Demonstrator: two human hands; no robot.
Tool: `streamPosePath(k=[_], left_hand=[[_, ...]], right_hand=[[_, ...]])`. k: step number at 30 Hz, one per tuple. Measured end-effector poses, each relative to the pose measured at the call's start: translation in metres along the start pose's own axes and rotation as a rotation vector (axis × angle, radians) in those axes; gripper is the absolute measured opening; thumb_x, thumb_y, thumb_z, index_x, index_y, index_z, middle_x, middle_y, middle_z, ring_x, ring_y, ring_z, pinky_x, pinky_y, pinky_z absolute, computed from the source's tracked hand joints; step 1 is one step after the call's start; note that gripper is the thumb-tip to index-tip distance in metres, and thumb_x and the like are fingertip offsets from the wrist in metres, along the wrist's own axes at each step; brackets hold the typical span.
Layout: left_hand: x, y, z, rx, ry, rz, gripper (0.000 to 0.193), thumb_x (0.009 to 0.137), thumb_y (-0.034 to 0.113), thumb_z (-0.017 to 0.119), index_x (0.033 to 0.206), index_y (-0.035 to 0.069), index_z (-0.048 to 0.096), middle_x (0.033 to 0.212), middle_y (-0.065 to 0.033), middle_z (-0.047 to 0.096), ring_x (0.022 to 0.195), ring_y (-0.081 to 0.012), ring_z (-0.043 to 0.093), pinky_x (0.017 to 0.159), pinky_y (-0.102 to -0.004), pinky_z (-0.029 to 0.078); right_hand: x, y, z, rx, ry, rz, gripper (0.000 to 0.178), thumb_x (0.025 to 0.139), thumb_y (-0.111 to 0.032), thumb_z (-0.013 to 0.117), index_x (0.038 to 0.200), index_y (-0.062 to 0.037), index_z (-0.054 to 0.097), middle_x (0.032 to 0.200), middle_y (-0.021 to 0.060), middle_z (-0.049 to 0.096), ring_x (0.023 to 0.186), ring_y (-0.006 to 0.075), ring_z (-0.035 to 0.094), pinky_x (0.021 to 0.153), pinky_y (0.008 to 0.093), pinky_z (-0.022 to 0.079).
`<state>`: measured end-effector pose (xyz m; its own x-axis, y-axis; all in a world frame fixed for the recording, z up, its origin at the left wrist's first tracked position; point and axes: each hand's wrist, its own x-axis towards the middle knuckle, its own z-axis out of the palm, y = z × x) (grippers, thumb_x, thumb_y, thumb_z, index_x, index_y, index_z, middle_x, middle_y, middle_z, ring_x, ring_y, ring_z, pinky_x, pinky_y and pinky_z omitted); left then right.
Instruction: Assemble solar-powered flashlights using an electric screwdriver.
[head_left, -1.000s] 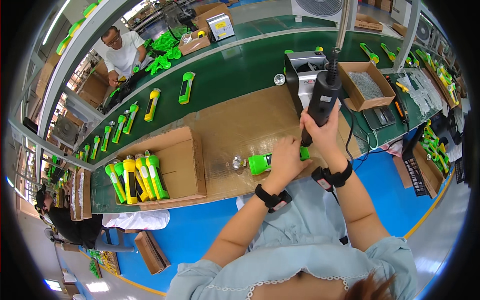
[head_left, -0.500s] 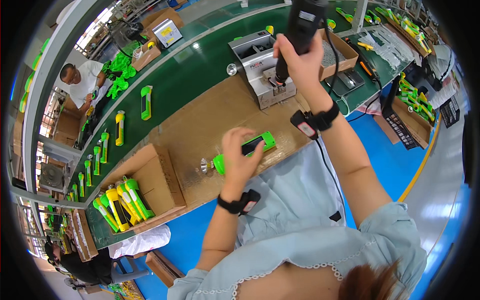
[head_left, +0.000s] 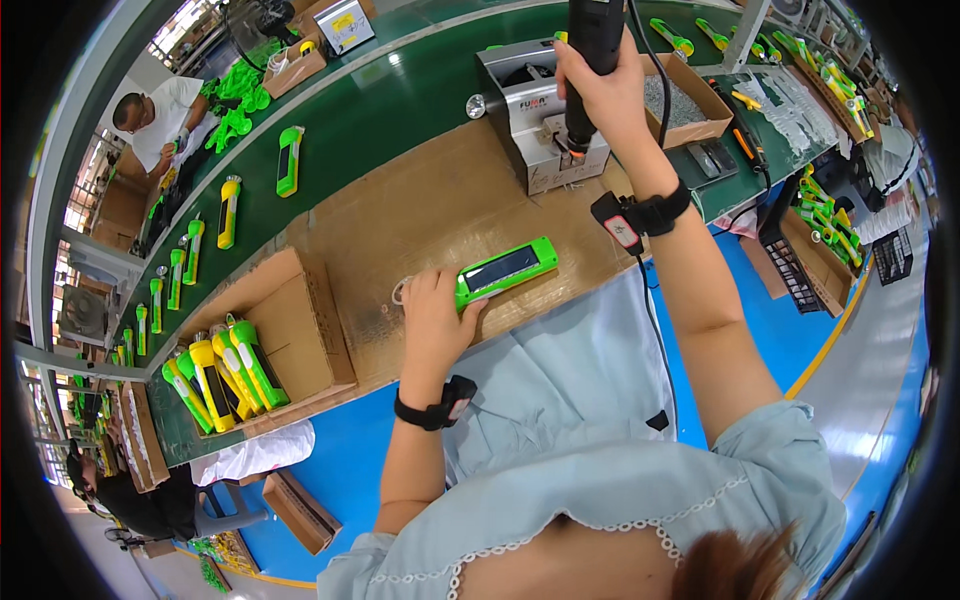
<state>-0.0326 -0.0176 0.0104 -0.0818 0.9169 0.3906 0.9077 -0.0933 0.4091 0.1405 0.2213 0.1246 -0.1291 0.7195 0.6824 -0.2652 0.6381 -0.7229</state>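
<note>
My left hand [head_left: 435, 312] is closed round the head end of a green flashlight [head_left: 508, 268], which lies on the cardboard sheet [head_left: 390, 215] with its dark panel facing up. The fingers hide most of its lens. My right hand [head_left: 612, 98] grips a black electric screwdriver [head_left: 597, 42], held upright with its tip down at the front of a grey metal screw feeder [head_left: 565, 175]. Whether a screw sits on the tip is too small to tell.
At the left, an open carton [head_left: 320, 345] holds several green and yellow flashlights. More flashlights [head_left: 229, 212] stand in a row along the green bench. A box of screws [head_left: 690, 105] sits right of the feeder. Across the bench, a co-worker [head_left: 165, 120] handles something small.
My left hand has come down from above the flashlight and closed on its head end. The screwdriver stays at the feeder's front. The whole view has shifted slightly.
</note>
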Motion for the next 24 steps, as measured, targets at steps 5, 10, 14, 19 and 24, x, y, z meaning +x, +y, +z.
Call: streamPosePath(k=[5, 10, 14, 19, 24], left_hand=[[0.001, 0.002, 0.009, 0.003, 0.063, -0.024, 0.044, 0.069, 0.018, 0.075, 0.105, 0.002, 0.056, 0.100, -0.0174, 0.052, 0.099, -0.0362, 0.048, 0.089, -0.0447, 0.034], [-0.002, -0.003, 0.008, -0.024, 0.064, 0.016, 0.047, 0.071, 0.015, 0.073, 0.111, 0.001, 0.052, 0.106, -0.0183, 0.049, 0.103, -0.0370, 0.046, 0.091, -0.0444, 0.033], [-0.005, -0.006, 0.007, -0.035, 0.061, -0.003, 0.048, 0.071, 0.012, 0.072, 0.112, 0.002, 0.052, 0.108, -0.0191, 0.049, 0.104, -0.0370, 0.046, 0.092, -0.0458, 0.033], [-0.006, -0.006, 0.006, 0.031, 0.009, -0.020, 0.051, 0.068, 0.009, 0.071, 0.115, 0.004, 0.052, 0.106, -0.0186, 0.049, 0.102, -0.0377, 0.046, 0.092, -0.0476, 0.032], [-0.006, -0.008, 0.006, 0.028, 0.020, -0.014, 0.050, 0.067, 0.009, 0.071, 0.113, 0.004, 0.052, 0.104, -0.0176, 0.049, 0.101, -0.0373, 0.047, 0.091, -0.0467, 0.033]], right_hand=[[-0.054, -0.028, 0.015, 0.160, 0.002, 0.023, 0.032, 0.089, -0.008, 0.056, 0.116, 0.0012, 0.043, 0.069, 0.0105, 0.058, 0.057, 0.0180, 0.058, 0.053, 0.0296, 0.048], [-0.099, -0.056, 0.050, 0.306, -0.122, 0.047, 0.044, 0.090, -0.014, 0.055, 0.127, -0.0022, 0.034, 0.074, 0.0145, 0.056, 0.060, 0.0225, 0.059, 0.058, 0.0344, 0.050], [-0.117, -0.064, 0.082, 0.367, -0.146, 0.097, 0.043, 0.090, -0.013, 0.055, 0.126, -0.0026, 0.033, 0.073, 0.0133, 0.056, 0.062, 0.0219, 0.059, 0.058, 0.0342, 0.050], [-0.125, -0.058, 0.098, 0.327, -0.179, 0.102, 0.041, 0.091, -0.011, 0.053, 0.127, -0.0035, 0.034, 0.073, 0.0131, 0.056, 0.062, 0.0210, 0.058, 0.058, 0.0331, 0.050], [-0.128, -0.054, 0.101, 0.365, -0.143, 0.120, 0.042, 0.091, -0.011, 0.053, 0.127, -0.0038, 0.033, 0.074, 0.0134, 0.055, 0.062, 0.0209, 0.059, 0.058, 0.0339, 0.050]])
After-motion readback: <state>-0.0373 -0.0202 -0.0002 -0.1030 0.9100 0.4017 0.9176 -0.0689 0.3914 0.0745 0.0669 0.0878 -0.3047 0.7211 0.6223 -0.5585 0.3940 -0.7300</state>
